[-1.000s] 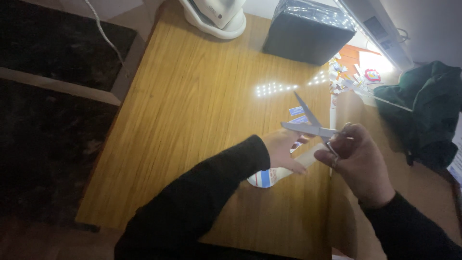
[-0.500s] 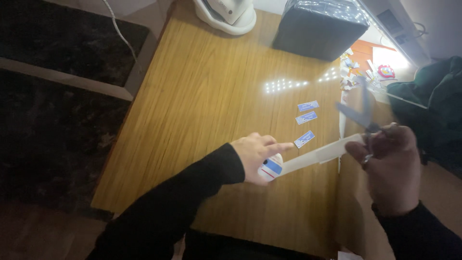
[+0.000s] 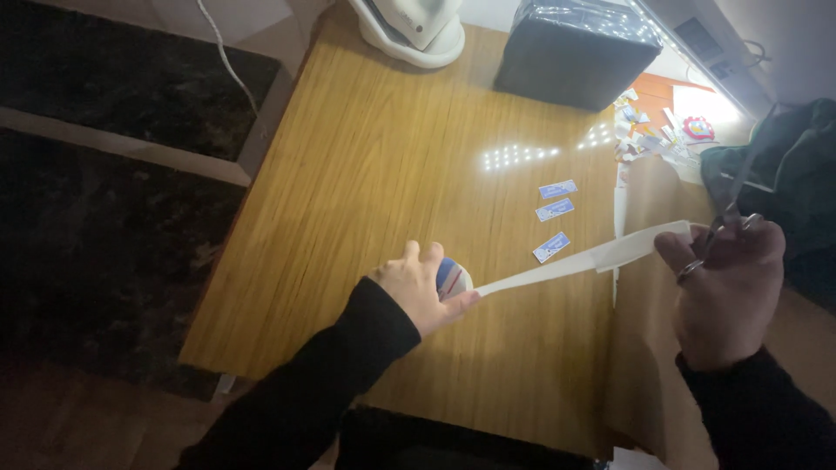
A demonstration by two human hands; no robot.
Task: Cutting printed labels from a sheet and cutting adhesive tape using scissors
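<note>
1. Underneath everything, the wooden counter (image 3: 366, 174) fills the middle of the view; its left edge drops to a dark floor (image 3: 96, 218), and its near edge lies just past the person's sleeves. Most of its left and middle surface is bare wood.
2. At the far edge stands a black box (image 3: 575, 52), with a white appliance (image 3: 409, 26) to its left; both are well apart from the hands.
3. On the right, a dark green cloth (image 3: 784, 183) lies heaped beyond the counter's right side, close behind the right hand.
4. Near the far right corner sits an orange sheet (image 3: 653, 91) with a scatter of paper scraps (image 3: 644, 139) about it.
5. Between the hands, a long white paper strip (image 3: 583, 259) stretches above the counter, slanting up from left to right.
6. The left hand (image 3: 418, 292) is closed around a small roll of tape (image 3: 451, 277), low over the counter's middle, where the strip begins.
7. The right hand (image 3: 727, 292) is closed on a pair of scissors (image 3: 727, 209), fingers through the handles, with the blades pointing away; the strip's far end reaches this hand's fingers.
8. Three small blue labels (image 3: 555, 209) lie in a row on the wood, just beyond the strip and between the two hands.
</note>
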